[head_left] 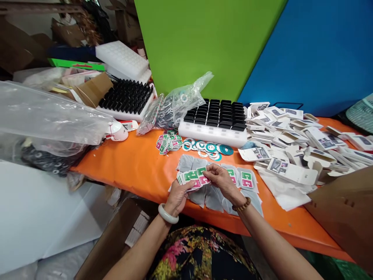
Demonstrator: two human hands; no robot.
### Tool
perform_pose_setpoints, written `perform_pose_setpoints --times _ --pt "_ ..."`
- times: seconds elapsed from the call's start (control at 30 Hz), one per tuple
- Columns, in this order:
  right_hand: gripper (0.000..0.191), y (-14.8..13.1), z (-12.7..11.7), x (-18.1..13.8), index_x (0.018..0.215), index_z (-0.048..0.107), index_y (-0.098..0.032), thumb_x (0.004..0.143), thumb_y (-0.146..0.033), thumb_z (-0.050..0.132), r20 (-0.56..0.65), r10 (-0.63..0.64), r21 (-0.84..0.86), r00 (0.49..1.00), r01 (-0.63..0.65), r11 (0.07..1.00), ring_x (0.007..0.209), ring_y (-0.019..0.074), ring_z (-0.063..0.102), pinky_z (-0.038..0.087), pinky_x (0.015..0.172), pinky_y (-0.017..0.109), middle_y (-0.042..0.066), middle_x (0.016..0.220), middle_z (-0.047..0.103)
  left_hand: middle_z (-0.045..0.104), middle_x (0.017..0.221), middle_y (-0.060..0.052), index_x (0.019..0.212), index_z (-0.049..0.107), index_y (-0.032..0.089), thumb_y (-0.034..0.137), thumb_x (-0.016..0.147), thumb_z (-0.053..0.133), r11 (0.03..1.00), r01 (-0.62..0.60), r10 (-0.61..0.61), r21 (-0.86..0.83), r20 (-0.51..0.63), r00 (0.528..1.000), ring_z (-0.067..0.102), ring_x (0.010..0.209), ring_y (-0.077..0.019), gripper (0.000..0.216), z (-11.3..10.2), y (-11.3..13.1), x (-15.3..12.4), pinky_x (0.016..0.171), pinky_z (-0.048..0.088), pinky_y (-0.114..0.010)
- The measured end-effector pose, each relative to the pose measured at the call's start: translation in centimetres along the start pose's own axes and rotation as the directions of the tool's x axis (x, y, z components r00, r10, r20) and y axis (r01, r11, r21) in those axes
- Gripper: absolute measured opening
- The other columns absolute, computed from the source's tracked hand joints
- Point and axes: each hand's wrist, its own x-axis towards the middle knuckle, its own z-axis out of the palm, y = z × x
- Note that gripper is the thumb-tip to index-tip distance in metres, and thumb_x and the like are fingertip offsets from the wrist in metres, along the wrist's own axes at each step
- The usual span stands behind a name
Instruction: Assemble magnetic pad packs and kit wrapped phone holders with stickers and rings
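My left hand (178, 194) is closed around a fanned stack of small white packets (190, 178) printed in green and pink. At the right end of the fan, my right hand (223, 181) pinches one printed packet (202, 175) between thumb and fingers. Beneath both hands, several flat grey pouches (214, 198) lie side by side in two rows. A matching printed packet (246, 179) rests on the upper right pouch, and another shows on the pouch beside it, partly behind my right hand.
Behind the pouches are a pile of printed packets (169, 142), ring-shaped stickers (211, 147) and a white foam tray (212, 132) holding black pieces. Small white boxes (288, 136) heap up at right, near a large carton (344, 210). Plastic bags (52, 116) cover the left.
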Motion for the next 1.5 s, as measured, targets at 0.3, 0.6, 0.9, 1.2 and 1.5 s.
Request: perform_pose_setpoints --times 0.3,0.6,0.9,1.2,1.5 --pt "0.03 1.3 1.0 3.5 0.103 0.046 -0.021 0.074 -0.03 0.051 -0.22 -0.294 -0.46 0.93 0.167 0.872 0.054 0.015 0.049 0.038 0.052 0.027 -0.005 0.065 0.047 0.074 0.08 -0.004 0.085 0.07 0.011 0.016 0.044 0.089 0.995 -0.071 0.062 -0.064 -0.131 0.989 0.068 0.068 -0.015 0.045 -1.1 0.5 -0.2 0.065 0.056 -0.024" --pt "0.022 0.6 3.0 2.5 0.106 0.053 -0.016 0.085 -0.018 0.045 -0.09 -0.413 -0.945 0.906 0.052 0.322 0.073 0.0204 0.055 0.033 0.054 0.029 0.013 0.107 0.054 0.074 0.077 -0.004 0.08 0.071 0.01 0.018 0.044 0.089 0.991 -0.118 0.109 -0.056 -0.151 0.983 0.068 0.067 -0.0141 0.042 -1.8 0.5 -0.2 0.069 0.055 -0.024" --pt "0.03 -1.1 3.6 1.4 0.068 0.054 -0.019 0.073 -0.046 0.065 0.217 -0.121 -0.253 0.969 0.176 0.951 0.053 0.0098 0.043 0.034 0.051 0.025 -0.003 0.062 0.05 0.074 0.078 -0.004 0.082 0.072 0.011 0.017 0.043 0.089 0.989 -0.138 0.129 -0.059 -0.128 0.983 0.067 0.068 -0.0135 0.042 -1.8 0.4 -0.2 0.069 0.053 -0.023" --pt "0.026 0.0 4.7 2.1 0.068 0.055 -0.018 0.065 -0.037 0.073 0.172 -0.18 -0.168 0.969 0.209 0.963 0.053 0.0085 0.042 0.034 0.05 0.023 -0.004 0.061 0.051 0.073 0.077 -0.004 0.08 0.07 0.009 0.019 0.045 0.089 0.985 -0.174 0.172 0.001 -0.153 0.973 0.065 0.067 -0.0132 0.042 -2.5 0.2 0.0 0.068 0.052 -0.023" --pt "0.023 -0.2 4.4 2.5 0.075 0.063 -0.017 0.067 -0.038 0.068 0.197 -0.056 -0.111 0.979 0.079 0.991 0.047 0.0079 0.043 0.034 0.047 0.024 -0.002 0.063 0.058 0.074 0.079 -0.006 0.082 0.069 0.009 0.02 0.047 0.089 0.986 -0.129 0.111 -0.101 -0.169 0.979 0.068 0.069 -0.016 0.042 -2.8 0.7 -0.3 0.065 0.055 -0.025"
